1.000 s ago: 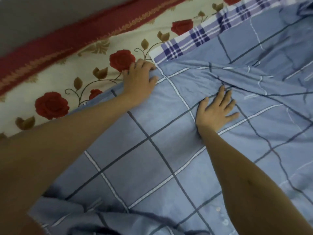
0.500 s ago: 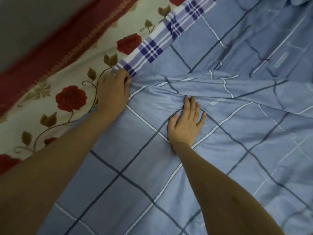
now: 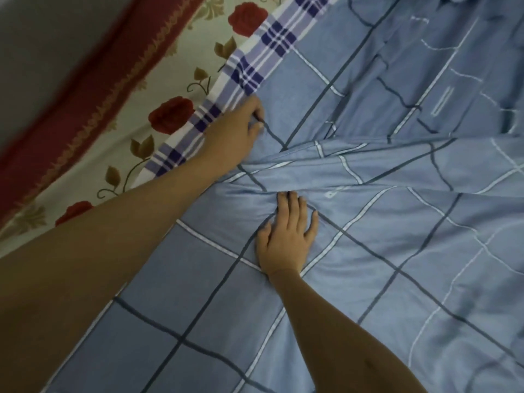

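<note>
Just beside blue cover (image 3: 397,251), rose-print sheet (image 3: 170,80)

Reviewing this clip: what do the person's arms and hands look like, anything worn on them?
Both forearms are bare as far as the frame shows, no sleeve or cuff in view. The left hand and right hand wear no gloves; no watch, bracelet or ring is visible. The blue checked shirt beneath them is laid out, not worn.

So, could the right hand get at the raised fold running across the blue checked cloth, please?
Probably yes: the right hand lies flat on the blue checked cloth, its fingertips at the raised fold, with nothing between.
</note>
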Tool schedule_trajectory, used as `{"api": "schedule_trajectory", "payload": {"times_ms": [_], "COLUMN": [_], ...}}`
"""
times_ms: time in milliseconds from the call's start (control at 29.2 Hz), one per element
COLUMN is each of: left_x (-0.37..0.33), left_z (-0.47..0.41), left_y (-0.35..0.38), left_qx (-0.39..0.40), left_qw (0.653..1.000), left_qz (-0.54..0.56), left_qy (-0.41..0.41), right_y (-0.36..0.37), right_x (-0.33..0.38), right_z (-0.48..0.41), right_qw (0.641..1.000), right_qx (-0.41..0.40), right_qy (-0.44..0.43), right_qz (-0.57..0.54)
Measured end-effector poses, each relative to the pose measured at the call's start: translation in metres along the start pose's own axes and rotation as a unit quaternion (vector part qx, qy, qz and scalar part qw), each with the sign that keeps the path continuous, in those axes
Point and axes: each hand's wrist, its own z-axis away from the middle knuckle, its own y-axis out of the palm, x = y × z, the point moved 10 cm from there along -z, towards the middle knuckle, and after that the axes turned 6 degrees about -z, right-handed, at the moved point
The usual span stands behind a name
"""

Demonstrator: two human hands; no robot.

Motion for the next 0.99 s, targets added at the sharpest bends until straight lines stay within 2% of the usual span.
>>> {"api": "schedule_trajectory", "payload": {"times_ms": [171, 308, 446, 617, 788, 994], "left_x": [0.013, 0.037, 0.039, 0.044, 0.046, 0.058], "left_z": [-0.021, -0.017, -0.014, -0.007, -0.010, -0.015], "left_y": [-0.025, -0.027, -0.024, -0.041, -0.044, -0.034], "left_qx": [-0.069, -0.139, -0.173, -0.245, -0.218, -0.183], "left_qw": [0.995, 0.985, 0.966, 0.952, 0.952, 0.943], "left_qz": [-0.062, -0.088, -0.173, -0.142, -0.197, -0.249], "left_qy": [0.034, -0.054, -0.081, -0.116, -0.082, -0.125], "right_y": [0.001, 0.001, -0.003, -0.008, -0.005, -0.003], "right_x": [0.001, 0.001, 0.002, 0.001, 0.001, 0.003], "right_z": [0.000, 0.000, -0.001, 0.000, 0.000, 0.001], "right_qw": [1.000, 0.999, 0.999, 0.997, 0.997, 0.996], "right_qx": [0.021, 0.026, 0.008, -0.019, -0.006, 0.013], "right_qy": [-0.002, 0.004, 0.001, -0.015, -0.015, -0.010], "right_qz": [-0.010, -0.022, -0.047, -0.072, -0.079, -0.084]}}
